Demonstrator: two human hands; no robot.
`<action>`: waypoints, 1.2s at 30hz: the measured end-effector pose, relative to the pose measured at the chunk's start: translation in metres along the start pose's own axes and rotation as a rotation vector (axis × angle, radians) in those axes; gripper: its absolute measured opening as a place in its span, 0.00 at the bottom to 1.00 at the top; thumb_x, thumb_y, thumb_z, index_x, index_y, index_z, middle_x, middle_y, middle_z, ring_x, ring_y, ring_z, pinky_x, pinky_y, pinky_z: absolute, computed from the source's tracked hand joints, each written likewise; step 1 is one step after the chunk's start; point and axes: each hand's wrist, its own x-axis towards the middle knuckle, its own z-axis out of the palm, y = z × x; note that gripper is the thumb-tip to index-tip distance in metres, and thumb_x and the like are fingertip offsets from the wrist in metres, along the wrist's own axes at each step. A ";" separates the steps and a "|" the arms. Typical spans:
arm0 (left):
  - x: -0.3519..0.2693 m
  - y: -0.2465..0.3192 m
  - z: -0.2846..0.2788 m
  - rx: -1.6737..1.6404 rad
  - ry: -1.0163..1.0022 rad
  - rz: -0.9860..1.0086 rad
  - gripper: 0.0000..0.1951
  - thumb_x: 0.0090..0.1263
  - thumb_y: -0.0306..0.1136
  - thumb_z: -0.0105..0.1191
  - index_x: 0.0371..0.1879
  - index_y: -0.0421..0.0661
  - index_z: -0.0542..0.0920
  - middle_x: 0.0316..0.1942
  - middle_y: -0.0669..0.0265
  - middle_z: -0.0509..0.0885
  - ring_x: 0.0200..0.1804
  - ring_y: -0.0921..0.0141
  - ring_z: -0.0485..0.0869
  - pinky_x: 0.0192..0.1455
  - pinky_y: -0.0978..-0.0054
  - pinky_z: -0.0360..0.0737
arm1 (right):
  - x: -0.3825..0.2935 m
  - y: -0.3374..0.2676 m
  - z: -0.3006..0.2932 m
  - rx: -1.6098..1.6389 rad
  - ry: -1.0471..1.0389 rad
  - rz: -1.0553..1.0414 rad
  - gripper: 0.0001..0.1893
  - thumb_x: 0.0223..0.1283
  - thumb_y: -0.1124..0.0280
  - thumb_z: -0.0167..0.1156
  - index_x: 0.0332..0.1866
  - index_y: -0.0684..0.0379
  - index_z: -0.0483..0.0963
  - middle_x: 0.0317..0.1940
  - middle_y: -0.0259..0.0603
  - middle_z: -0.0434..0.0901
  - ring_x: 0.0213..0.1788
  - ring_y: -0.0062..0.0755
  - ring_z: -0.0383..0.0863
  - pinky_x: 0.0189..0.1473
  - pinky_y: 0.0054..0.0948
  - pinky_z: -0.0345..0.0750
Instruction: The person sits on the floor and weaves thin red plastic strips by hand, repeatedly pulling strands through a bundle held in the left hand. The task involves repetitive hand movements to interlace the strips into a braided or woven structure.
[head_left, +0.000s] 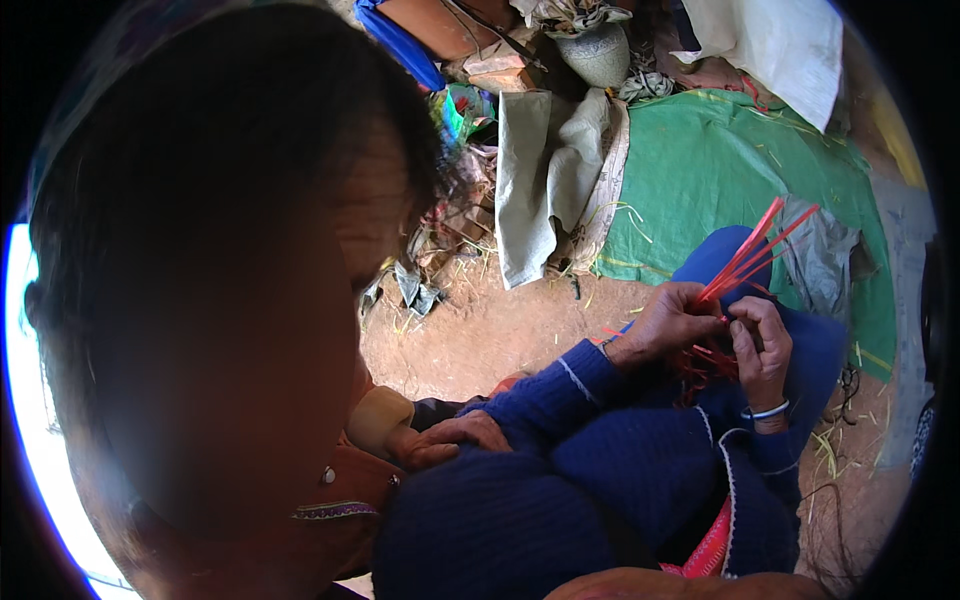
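My left hand (670, 324), in a blue knitted sleeve, is closed around a bundle of flat red strips (739, 262). Their loose ends fan out up and to the right above my knee. Close beside it, my right hand (763, 341) has thumb and fingers bent together at the strips, by a small pink-red bit. What its fingertips pinch is mostly hidden. Below both hands hangs a dark red tangle of strips (701, 364), partly in shadow. A pale bracelet (765, 410) circles my right wrist.
Another person leans in at the left, a hand (450, 442) resting by my left sleeve. A green sheet (697, 172) covers the ground ahead, with a grey plastic bag (821, 259) on it. Whitish sacking (521, 187), bricks (499, 67) and a patterned pot (596, 56) stand beyond.
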 end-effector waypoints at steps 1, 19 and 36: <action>0.000 -0.001 0.002 -0.016 0.001 0.015 0.03 0.66 0.24 0.65 0.35 0.41 0.83 0.31 0.72 0.85 0.36 0.81 0.81 0.39 0.80 0.80 | -0.002 0.003 -0.002 -0.018 0.009 0.045 0.06 0.65 0.78 0.57 0.44 0.64 0.77 0.34 0.38 0.79 0.35 0.25 0.79 0.40 0.24 0.76; 0.002 -0.002 0.011 -0.193 -0.061 0.012 0.05 0.64 0.23 0.65 0.31 0.43 0.81 0.28 0.72 0.84 0.32 0.81 0.81 0.35 0.82 0.79 | -0.010 0.015 -0.006 0.137 -0.088 0.204 0.05 0.63 0.74 0.63 0.38 0.64 0.78 0.28 0.32 0.79 0.31 0.16 0.75 0.37 0.21 0.74; 0.005 -0.003 0.009 -0.247 -0.049 0.013 0.04 0.65 0.23 0.63 0.35 0.43 0.81 0.29 0.71 0.84 0.32 0.79 0.82 0.35 0.82 0.78 | -0.008 0.004 0.001 -0.043 0.079 -0.025 0.04 0.56 0.82 0.63 0.36 0.61 0.78 0.30 0.40 0.80 0.30 0.31 0.81 0.35 0.25 0.76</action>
